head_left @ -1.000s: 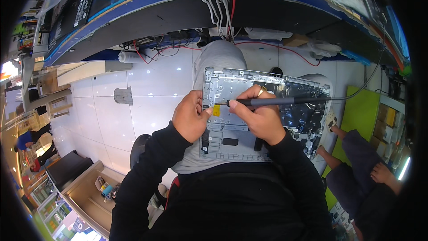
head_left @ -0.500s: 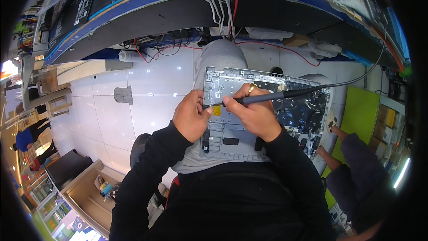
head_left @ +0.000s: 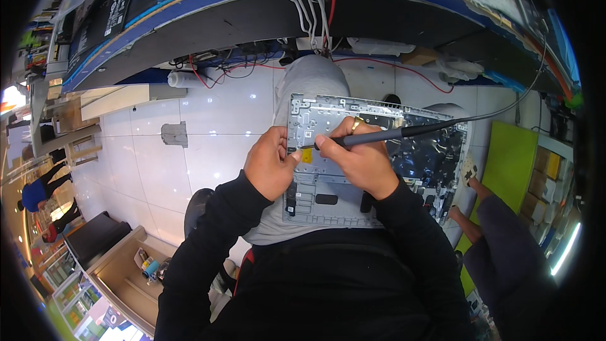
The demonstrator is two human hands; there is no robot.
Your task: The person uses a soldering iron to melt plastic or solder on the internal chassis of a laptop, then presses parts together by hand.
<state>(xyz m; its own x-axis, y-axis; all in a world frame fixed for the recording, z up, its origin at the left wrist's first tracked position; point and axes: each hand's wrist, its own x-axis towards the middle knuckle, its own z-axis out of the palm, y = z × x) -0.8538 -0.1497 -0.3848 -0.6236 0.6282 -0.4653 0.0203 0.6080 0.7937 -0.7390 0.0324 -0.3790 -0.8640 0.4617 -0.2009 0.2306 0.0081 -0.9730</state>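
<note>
White floor tiles show beneath an opened laptop chassis [head_left: 353, 170] resting on the lap. Right hand [head_left: 360, 161] is clamped around a corded iron [head_left: 379, 137] (long axis running rightward), its tip at the yellow tab [head_left: 307, 155], which left hand [head_left: 271, 164] pinches.

An opened laptop base [head_left: 379, 170] is lying across the person's lap. On the laptop base, the left hand [head_left: 270, 163] is resting at its left edge, and the right hand [head_left: 360, 158] is sitting just right of it, over the base's middle. A soldering iron [head_left: 372, 137] is lying in the right hand, its tip pointing left toward the left hand, its cable [head_left: 505, 110] trailing off right beyond the laptop base. Behind the laptop base, a bench edge [head_left: 252, 19] is running across.
</note>
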